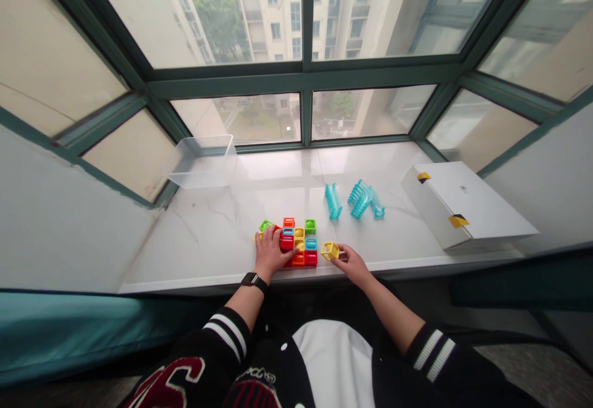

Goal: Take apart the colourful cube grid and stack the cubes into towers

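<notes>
Near the sill's front edge sits a cluster of colourful toy blocks [299, 233] in red, orange, yellow, blue and green, each with a hollow frame. My left hand [270, 251] lies over the left side of the cluster, fingers spread and touching the blocks. Part of the cluster is hidden under it, and a green block [265, 225] shows beyond its fingertips. To the right, my right hand [352, 265] pinches a yellow block [330, 250], which is apart from the cluster.
Translucent blue track pieces [360, 199] lie behind my right hand, with another blue track piece [333, 201] beside them. A clear plastic bin [204, 161] stands at the back left. A white box [472, 201] with yellow-black tabs is on the right, below the windows.
</notes>
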Demonstrator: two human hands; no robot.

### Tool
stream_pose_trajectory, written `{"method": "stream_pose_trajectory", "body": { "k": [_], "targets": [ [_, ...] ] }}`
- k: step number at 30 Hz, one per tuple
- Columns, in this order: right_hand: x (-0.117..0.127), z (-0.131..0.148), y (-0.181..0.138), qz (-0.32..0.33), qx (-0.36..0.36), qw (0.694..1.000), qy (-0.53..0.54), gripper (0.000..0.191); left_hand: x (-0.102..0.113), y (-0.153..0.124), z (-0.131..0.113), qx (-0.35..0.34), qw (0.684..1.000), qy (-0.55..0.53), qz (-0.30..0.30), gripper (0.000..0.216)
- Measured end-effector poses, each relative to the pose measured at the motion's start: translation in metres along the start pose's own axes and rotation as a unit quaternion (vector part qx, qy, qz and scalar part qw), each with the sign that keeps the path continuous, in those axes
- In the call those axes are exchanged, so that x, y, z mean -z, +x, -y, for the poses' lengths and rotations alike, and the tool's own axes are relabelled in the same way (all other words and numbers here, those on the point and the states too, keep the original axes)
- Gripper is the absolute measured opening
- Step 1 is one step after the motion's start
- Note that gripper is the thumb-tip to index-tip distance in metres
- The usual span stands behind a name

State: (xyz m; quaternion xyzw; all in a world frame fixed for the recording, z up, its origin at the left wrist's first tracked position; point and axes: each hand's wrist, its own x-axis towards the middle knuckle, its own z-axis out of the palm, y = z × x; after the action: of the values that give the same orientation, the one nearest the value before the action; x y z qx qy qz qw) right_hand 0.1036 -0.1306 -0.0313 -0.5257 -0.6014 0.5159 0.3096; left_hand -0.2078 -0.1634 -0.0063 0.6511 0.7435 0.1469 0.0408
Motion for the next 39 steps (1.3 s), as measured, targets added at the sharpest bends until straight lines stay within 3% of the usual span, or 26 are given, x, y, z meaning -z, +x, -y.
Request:
{"method": "stream_pose_trajectory", "body": {
  "k": [8,23,27,29,33,35,37,39],
  "targets": [
    [0.005,0.008,0.005,0.012,-0.012,0.999,0.046,0.060,-0.008,0.000,0.005,-0.003,1.000,-0.010,-0.013,0.089],
    [0.010,0.038,-0.004,0.054,-0.034,0.984,0.163,0.068,0.004,-0.005,0.024,0.023,1.000,0.002,0.010,0.092],
    [0.012,0.032,-0.006,0.049,-0.021,0.979,0.195,0.066,0.015,-0.011,0.034,0.004,0.999,-0.035,0.005,0.096],
    [0.013,0.029,-0.007,0.049,-0.012,0.978,0.204,0.064,0.028,-0.016,0.032,-0.022,0.997,-0.071,-0.025,0.096],
    [0.011,0.035,-0.009,0.069,0.000,0.974,0.214,0.062,0.054,-0.030,-0.001,-0.059,0.972,-0.208,-0.090,0.075],
    [0.006,0.042,-0.009,0.099,0.006,0.970,0.221,0.059,0.060,-0.037,-0.029,-0.074,0.950,-0.302,-0.038,0.063],
    [0.001,0.051,-0.009,0.128,0.011,0.966,0.225,0.057,0.059,-0.040,-0.058,-0.085,0.921,-0.378,0.046,0.067],
    [-0.002,0.059,-0.009,0.148,0.013,0.963,0.226,0.056,0.055,-0.039,-0.080,-0.081,0.905,-0.409,0.083,0.065]
  ]
}}
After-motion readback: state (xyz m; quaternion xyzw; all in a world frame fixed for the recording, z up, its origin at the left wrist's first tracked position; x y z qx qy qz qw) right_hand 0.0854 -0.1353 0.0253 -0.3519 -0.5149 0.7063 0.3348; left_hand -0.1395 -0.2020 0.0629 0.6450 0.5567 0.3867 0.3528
